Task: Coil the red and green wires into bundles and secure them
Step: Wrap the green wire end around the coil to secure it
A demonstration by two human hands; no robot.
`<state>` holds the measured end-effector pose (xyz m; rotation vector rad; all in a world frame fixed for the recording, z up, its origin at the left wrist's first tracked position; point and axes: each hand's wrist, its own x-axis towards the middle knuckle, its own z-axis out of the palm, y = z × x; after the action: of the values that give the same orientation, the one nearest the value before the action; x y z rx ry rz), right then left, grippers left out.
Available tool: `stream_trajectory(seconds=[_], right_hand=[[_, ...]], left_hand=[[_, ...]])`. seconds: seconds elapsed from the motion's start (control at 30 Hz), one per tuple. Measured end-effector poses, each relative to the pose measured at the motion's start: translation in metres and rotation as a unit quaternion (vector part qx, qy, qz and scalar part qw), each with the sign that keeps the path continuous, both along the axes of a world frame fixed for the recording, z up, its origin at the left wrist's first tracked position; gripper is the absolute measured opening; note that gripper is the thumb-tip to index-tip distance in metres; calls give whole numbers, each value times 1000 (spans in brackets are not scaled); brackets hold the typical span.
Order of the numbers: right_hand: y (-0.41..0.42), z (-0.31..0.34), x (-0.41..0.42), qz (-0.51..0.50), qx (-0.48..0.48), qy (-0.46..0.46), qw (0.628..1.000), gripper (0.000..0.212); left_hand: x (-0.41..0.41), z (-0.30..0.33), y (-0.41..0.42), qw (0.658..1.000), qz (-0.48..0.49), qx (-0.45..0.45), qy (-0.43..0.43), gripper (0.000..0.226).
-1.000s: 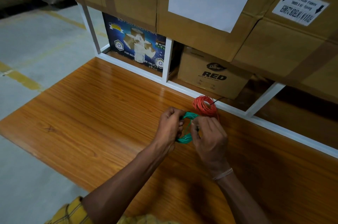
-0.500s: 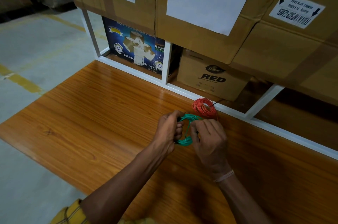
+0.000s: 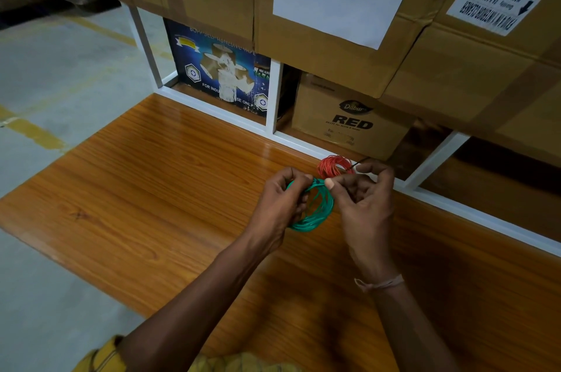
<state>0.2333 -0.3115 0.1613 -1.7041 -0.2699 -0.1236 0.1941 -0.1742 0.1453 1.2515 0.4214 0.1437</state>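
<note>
The right hand (image 3: 362, 204) had rolled palm-up, fingers pinching a thin dark tie it had drawn clear of the green coil (image 3: 312, 207), which the left hand (image 3: 280, 204) gripped. Securing looked underway; the red coil (image 3: 332, 166) lay just beyond, bundled.

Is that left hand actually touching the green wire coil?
Touching. The head view shows the left hand curled round the left side of the green wire coil, fingers wrapped over its strands.
</note>
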Motion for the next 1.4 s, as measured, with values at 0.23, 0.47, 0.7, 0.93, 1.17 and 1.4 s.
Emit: stream_trajectory(seconds=[0.23, 0.47, 0.7, 0.93, 1.17, 1.4], right_hand=[[1, 2, -2, -5, 56, 57, 997, 45], [-2, 6, 2, 16, 126, 169, 977, 39], [-3, 8, -6, 6, 37, 64, 997, 17], [-4, 6, -14, 5, -128, -103, 986, 13], [-7, 9, -26, 16, -226, -227, 947, 20], [-9, 16, -34, -5, -177, -204, 963, 16]], left_hand=[[-5, 3, -2, 999, 7, 48, 4, 21], [-8, 1, 3, 999, -12, -9, 31, 15], [-10, -7, 2, 999, -3, -26, 18, 7], [-11, -9, -1, 999, 26, -37, 11, 7], [-15, -6, -1, 999, 23, -43, -5, 6], [-19, 0, -1, 999, 15, -30, -14, 6]])
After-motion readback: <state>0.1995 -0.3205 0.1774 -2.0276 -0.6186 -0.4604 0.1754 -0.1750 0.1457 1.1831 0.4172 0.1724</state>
